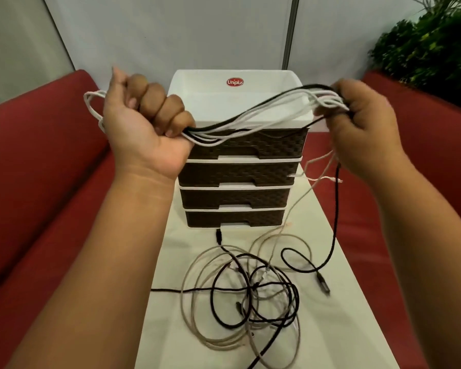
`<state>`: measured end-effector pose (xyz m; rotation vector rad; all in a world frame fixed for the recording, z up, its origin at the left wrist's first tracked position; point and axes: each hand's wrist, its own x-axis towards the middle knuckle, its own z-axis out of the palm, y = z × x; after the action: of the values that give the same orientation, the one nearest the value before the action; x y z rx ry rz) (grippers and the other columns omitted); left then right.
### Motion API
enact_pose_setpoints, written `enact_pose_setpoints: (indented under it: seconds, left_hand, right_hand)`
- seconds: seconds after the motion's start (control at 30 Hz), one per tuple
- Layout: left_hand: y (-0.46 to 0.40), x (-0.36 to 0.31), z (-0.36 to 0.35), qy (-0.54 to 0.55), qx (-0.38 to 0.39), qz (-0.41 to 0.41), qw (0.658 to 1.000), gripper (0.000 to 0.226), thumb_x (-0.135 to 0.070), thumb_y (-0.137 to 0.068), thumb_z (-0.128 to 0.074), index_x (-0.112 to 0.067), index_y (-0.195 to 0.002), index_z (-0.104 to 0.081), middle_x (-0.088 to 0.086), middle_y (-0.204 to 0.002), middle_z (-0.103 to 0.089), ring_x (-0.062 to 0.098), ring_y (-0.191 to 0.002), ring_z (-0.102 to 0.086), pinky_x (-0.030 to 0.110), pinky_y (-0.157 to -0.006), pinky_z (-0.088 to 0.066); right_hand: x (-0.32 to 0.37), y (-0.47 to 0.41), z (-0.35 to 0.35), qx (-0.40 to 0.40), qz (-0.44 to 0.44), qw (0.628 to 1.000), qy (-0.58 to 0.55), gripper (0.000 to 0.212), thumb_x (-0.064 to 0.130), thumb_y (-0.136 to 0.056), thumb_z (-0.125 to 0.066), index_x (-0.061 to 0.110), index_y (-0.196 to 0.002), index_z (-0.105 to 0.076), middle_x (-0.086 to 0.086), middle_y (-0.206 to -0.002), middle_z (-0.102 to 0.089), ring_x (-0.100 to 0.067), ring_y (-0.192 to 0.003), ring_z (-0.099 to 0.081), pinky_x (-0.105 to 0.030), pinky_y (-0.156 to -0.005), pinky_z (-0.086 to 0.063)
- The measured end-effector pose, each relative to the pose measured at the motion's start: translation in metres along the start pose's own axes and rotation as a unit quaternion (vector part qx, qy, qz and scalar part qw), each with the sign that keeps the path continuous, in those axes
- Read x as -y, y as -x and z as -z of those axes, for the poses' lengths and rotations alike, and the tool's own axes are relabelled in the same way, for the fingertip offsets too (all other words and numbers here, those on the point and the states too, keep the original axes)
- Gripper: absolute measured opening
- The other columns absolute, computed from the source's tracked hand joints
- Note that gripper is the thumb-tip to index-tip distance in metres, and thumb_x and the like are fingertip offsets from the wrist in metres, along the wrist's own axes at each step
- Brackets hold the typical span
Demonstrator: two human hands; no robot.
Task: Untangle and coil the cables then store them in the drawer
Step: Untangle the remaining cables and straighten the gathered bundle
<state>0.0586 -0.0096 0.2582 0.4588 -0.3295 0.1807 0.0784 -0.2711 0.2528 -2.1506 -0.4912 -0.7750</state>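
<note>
Narrow white table [357, 288] between red sofas. Your left hand [144, 123] fists the held bundle [250, 115]; your right hand [362, 121] pinches its other end, above the drawer unit [240, 166]. Risk: trailing black cable [335, 209] runs into the tangled pile [245, 294]; pulling probably drags and tightens it. Drawers look closed.

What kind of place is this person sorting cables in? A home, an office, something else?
Probably a lounge or partitioned booth rather than a workshop, though that is a guess. Red cushioned seats flank a narrow white table, plain panel walls stand behind, and a leafy plant fills the right corner.
</note>
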Motion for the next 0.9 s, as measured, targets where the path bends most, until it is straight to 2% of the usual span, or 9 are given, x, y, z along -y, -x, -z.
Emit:
enact_pose_setpoints:
  seconds: [0.1, 0.17, 0.3, 0.43, 0.5, 0.6, 0.73, 0.83, 0.9]
  left_hand:
    - [-0.001, -0.007, 0.003, 0.042, 0.027, 0.006, 0.999, 0.065, -0.039, -0.105, -0.026, -0.017, -0.044, -0.036, -0.005, -0.036, -0.023, 0.009, -0.035, -0.012, 0.017, -0.034, -0.017]
    - [0.0, -0.009, 0.006, 0.061, 0.027, 0.006, 0.998, 0.065, -0.038, -0.105, -0.027, -0.017, -0.044, -0.036, -0.004, -0.035, -0.024, 0.009, -0.036, -0.011, 0.017, -0.033, -0.018]
    - [-0.002, -0.009, 0.0, 0.08, 0.037, 0.006, 0.996, 0.065, -0.037, -0.105, -0.026, -0.016, -0.044, -0.036, -0.004, -0.038, -0.018, 0.009, -0.037, -0.01, 0.017, -0.036, -0.015]
    - [-0.003, -0.008, -0.005, 0.051, 0.038, -0.002, 0.998, 0.066, -0.038, -0.105, -0.025, -0.018, -0.043, -0.035, -0.008, -0.045, -0.011, 0.009, -0.037, -0.008, 0.017, -0.036, -0.013]
    - [-0.001, -0.006, 0.002, 0.01, 0.018, -0.001, 1.0, 0.065, -0.04, -0.105, -0.025, -0.02, -0.044, -0.034, -0.008, -0.043, -0.011, 0.009, -0.037, -0.009, 0.018, -0.035, -0.014]
    - [0.008, 0.004, 0.021, -0.046, -0.04, 0.017, 0.998, 0.063, -0.044, -0.104, -0.028, -0.021, -0.045, -0.031, -0.007, -0.038, -0.017, 0.007, -0.033, -0.013, 0.018, -0.032, -0.017]
    - [0.027, 0.028, 0.049, -0.094, -0.122, 0.056, 0.987, 0.061, -0.048, -0.102, -0.031, -0.022, -0.047, -0.028, -0.008, -0.04, -0.017, 0.008, -0.035, -0.014, 0.02, -0.033, -0.018]
    - [0.043, 0.047, 0.062, -0.132, -0.164, 0.085, 0.974, 0.058, -0.048, -0.102, -0.033, -0.023, -0.05, -0.027, -0.007, -0.043, -0.016, 0.009, -0.038, -0.011, 0.021, -0.035, -0.014]
    - [0.052, 0.06, 0.066, -0.152, -0.169, 0.104, 0.968, 0.058, -0.049, -0.102, -0.032, -0.023, -0.051, -0.026, -0.007, -0.043, -0.016, 0.009, -0.039, -0.01, 0.021, -0.036, -0.011]
  right_hand:
    - [0.014, 0.001, -0.005, 0.083, -0.106, 0.968, -0.21, 0.024, 0.003, -0.093, -0.044, 0.016, -0.077, -0.058, 0.008, -0.045, -0.04, -0.014, -0.037, -0.035, -0.027, -0.04, -0.03]
    - [0.022, 0.004, -0.004, 0.116, -0.143, 0.936, -0.299, 0.028, 0.002, -0.098, -0.042, 0.012, -0.077, -0.056, 0.005, -0.044, -0.034, -0.011, -0.036, -0.026, -0.023, -0.037, -0.027]
    - [0.044, -0.008, 0.01, 0.115, -0.105, 0.921, -0.358, 0.025, 0.006, -0.099, -0.045, 0.011, -0.077, -0.056, 0.001, -0.048, -0.029, -0.012, -0.04, -0.022, -0.019, -0.04, -0.027]
    - [0.048, -0.018, 0.023, 0.103, -0.038, 0.963, -0.248, 0.024, 0.006, -0.096, -0.049, 0.015, -0.077, -0.061, -0.003, -0.047, -0.037, -0.021, -0.038, -0.027, -0.033, -0.04, -0.024]
    - [0.032, -0.013, 0.02, 0.117, -0.054, 0.971, -0.202, 0.022, 0.008, -0.093, -0.054, 0.018, -0.077, -0.065, -0.001, -0.046, -0.041, -0.016, -0.036, -0.031, -0.026, -0.035, -0.025]
    - [-0.013, 0.008, 0.0, 0.207, -0.11, 0.964, -0.127, 0.011, 0.014, -0.087, -0.058, 0.012, -0.087, -0.068, -0.003, -0.05, -0.043, -0.009, -0.038, -0.033, -0.021, -0.039, -0.029]
    - [-0.062, 0.052, -0.039, 0.344, -0.178, 0.921, 0.037, 0.018, 0.005, -0.092, -0.053, 0.016, -0.083, -0.065, -0.005, -0.062, -0.054, -0.016, -0.051, -0.049, -0.034, -0.051, -0.044]
    - [-0.063, 0.077, -0.057, 0.433, -0.203, 0.868, 0.132, 0.004, 0.022, -0.092, -0.06, 0.019, -0.094, -0.063, 0.0, -0.08, -0.064, -0.021, -0.073, -0.063, -0.025, -0.057, -0.047]
    - [-0.052, 0.081, -0.058, 0.495, -0.197, 0.818, 0.219, 0.033, 0.037, -0.087, -0.069, 0.022, -0.115, -0.058, 0.001, -0.101, -0.063, -0.021, -0.095, -0.061, -0.019, -0.065, -0.044]
